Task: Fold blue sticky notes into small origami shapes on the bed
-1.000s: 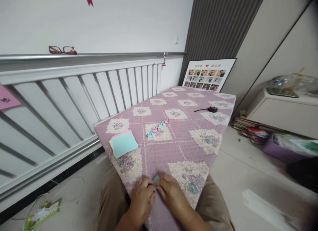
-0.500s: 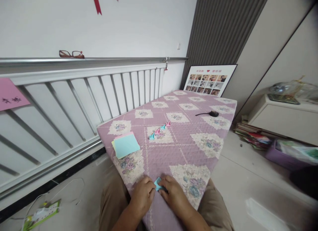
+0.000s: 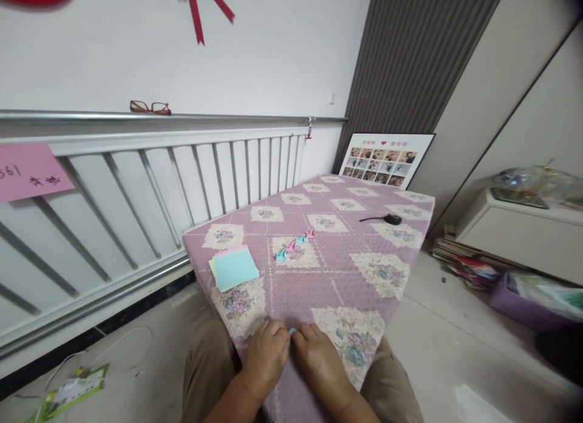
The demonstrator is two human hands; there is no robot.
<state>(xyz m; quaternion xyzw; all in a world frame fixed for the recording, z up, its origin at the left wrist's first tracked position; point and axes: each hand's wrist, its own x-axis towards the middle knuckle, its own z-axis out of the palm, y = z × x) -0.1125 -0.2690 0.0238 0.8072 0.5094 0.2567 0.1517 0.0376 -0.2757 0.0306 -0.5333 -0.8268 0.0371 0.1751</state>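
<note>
At the near end of the cloth-covered table, my left hand and my right hand are close together, fingers curled around a small blue folded paper. Only a bit of that paper shows between the fingertips. Beyond them lies a diagonal row of small folded pieces, with a blue one nearest and a pink one farthest. A stack of square paper sheets, light blue on top with pink and yellow edges, rests at the left side of the table.
A black object with a strap lies on the table's far right. Along the left stands a white radiator with glasses on the rail above. A framed photo board leans behind the table; a purple bin sits on the floor.
My fingers have closed in over the blue paper, so less of it shows. The camera view has tilted slightly, shifting the room lower in the picture.
</note>
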